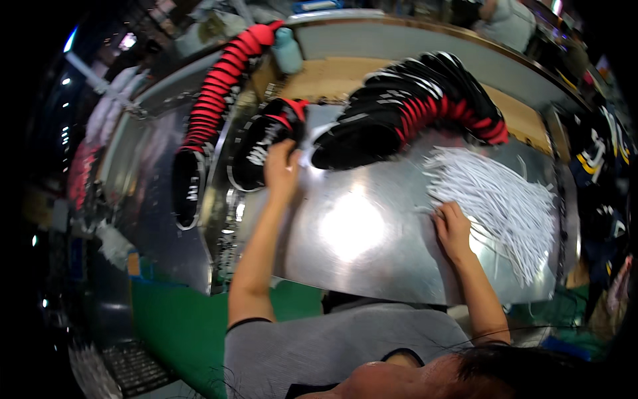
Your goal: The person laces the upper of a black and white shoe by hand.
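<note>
On the left part of the metal tabletop [399, 246] lies a black shoe upper [249, 156] with white lacing and a red edge; a second red-edged piece overlaps its far end. My left hand [282, 166] is closed on its right side, with the fingertips partly hidden. A fanned pile of white shoelaces [495, 199] covers the right side of the table. At the pile's left edge, my right hand [453, 226] rests low with curled fingers. A faint pale strand shows by its fingertips, too blurred to tell whether they pinch it.
A curved stack of black-and-red uppers [399, 106] sits at the back middle. Another long row of nested uppers [216, 100] runs along the left. Behind them stand a pale teal bottle [288, 52] and a raised table rim [425, 30]. Dark items [601, 153] hang at far right.
</note>
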Tool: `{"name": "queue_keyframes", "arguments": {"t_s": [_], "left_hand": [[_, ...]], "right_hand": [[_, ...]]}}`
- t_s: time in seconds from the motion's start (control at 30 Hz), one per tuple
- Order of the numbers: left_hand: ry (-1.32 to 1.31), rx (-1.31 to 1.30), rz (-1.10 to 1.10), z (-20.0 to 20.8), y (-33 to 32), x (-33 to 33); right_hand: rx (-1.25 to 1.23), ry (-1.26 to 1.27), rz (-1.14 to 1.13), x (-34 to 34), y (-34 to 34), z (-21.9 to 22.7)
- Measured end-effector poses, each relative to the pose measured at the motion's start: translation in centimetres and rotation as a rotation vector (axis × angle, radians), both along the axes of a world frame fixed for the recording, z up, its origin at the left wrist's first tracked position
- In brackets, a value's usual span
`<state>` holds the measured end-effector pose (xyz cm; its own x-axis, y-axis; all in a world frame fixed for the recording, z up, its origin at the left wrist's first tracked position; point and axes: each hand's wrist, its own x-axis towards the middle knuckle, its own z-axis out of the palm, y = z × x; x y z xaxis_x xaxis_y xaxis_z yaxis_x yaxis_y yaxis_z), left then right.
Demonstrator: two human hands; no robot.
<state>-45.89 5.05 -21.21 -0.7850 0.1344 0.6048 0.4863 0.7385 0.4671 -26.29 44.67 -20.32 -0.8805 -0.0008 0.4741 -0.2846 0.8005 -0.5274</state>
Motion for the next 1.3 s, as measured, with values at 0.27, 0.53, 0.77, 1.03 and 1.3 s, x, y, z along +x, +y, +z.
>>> {"name": "queue_keyframes", "arguments": {"t_s": [0.27,0.53,0.77,1.03,1.3], "left_hand": [[-0.122,0.165,0.134,4.3,6.6,4.2],[0.580,0.046,-0.089,10.7,11.4,18.1],[-0.155,-0.057,-0.533,4.4,16.7,26.2],[-0.158,-0.403,-0.255,6.5,10.6,18.7],[-1.348,-0.224,-0.444,8.1,11.6,15.3]], "right_hand": [[-0.060,0.060,0.029,-2.0,-1.8,-0.6],[-0.372,-0.089,-0.102,-0.9,0.4,1.2],[-0.903,-0.271,0.091,0.9,-1.2,7.6],[-1.149,-0.621,0.127,5.5,-2.4,9.2],[-1.290,-0.711,0.117,5.5,-6.8,1.9]]}}
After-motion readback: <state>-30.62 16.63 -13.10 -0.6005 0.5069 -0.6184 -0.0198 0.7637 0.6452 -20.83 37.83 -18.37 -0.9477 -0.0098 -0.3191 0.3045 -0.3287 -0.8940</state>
